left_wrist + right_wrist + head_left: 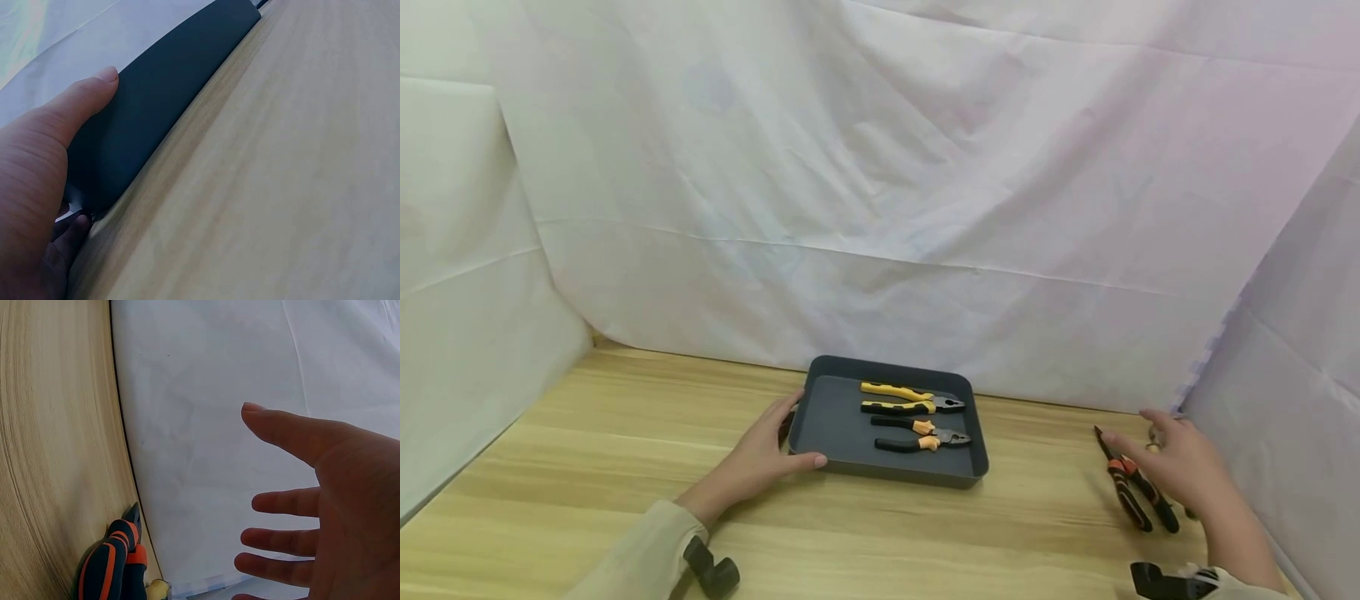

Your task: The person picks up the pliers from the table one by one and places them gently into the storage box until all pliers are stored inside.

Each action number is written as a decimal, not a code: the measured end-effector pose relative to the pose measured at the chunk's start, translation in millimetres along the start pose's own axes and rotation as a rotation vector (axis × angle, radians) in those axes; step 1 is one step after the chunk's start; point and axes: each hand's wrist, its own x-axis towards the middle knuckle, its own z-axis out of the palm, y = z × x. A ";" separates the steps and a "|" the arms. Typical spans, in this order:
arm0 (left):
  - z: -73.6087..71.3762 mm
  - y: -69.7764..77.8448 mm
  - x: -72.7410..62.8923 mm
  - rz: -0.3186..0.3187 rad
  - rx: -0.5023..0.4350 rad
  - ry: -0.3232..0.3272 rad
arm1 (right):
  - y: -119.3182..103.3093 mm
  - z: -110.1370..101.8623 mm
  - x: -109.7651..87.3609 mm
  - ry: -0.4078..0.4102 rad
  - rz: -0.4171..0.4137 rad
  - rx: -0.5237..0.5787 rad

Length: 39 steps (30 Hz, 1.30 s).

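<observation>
My left hand (758,457) grips the near left corner of a dark grey tray (831,417), thumb against its front wall and the other fingers down its left side. Inside the tray lie yellow-and-black pliers (897,407) and, nearer me, black pliers with peach-coloured grips (901,445), both with jaws to the right. Over at the right, my right hand (1187,467) hovers with spread fingers above black-and-red pliers (1122,487). Its fingers (281,540) are straight and hold nothing in the right wrist view. A dark object (69,226) shows by the left fingers, mostly hidden.
Partly hidden behind the right hand is another tool with a yellowish part (157,589). The wooden table (625,433) meets a hanging white cloth (880,208) just behind the tray, and more white cloth (1292,400) closes off the right side.
</observation>
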 end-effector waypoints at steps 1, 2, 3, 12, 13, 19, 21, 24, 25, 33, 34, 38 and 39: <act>0.1 0.0 0.0 -0.001 -0.002 -0.001 | 1.2 -0.1 0.1 -0.009 0.004 0.002; 0.1 -0.1 -0.1 -0.002 -0.001 0.000 | 2.1 -0.3 0.5 -0.020 0.007 0.006; -0.1 -0.2 -0.3 -0.003 0.002 0.000 | 2.6 -0.4 1.0 -0.034 0.010 0.006; -4.6 -2.7 -6.2 0.002 0.025 0.025 | 1.5 10.6 7.0 -0.096 -0.007 -0.002; -4.6 -2.9 -6.1 0.007 0.022 0.025 | 2.3 11.8 7.4 -0.101 -0.006 0.000; -3.5 -3.8 -4.1 0.014 0.016 0.021 | 7.3 21.5 8.9 -0.145 0.002 -0.016; -3.1 -3.7 -3.5 0.011 0.014 0.017 | 8.2 23.9 9.5 -0.172 0.011 -0.016; -2.4 -3.5 -2.8 0.006 0.004 0.010 | 9.4 25.9 9.9 -0.211 0.028 -0.013; -2.3 -3.5 -2.6 0.006 0.001 0.007 | 9.7 26.5 9.8 -0.219 0.034 -0.014; -1.9 -4.2 -2.3 -0.004 -0.008 0.002 | 10.0 28.5 8.5 -0.231 0.049 -0.025; -1.9 -4.2 -2.2 -0.005 -0.009 0.002 | 10.2 28.9 8.4 -0.228 0.049 -0.029; -2.0 -4.1 -2.2 -0.006 -0.001 0.004 | 10.9 31.3 8.3 -0.214 0.048 -0.046; -2.0 -4.0 -2.2 -0.003 0.000 0.005 | 11.2 32.0 8.5 -0.212 0.048 -0.047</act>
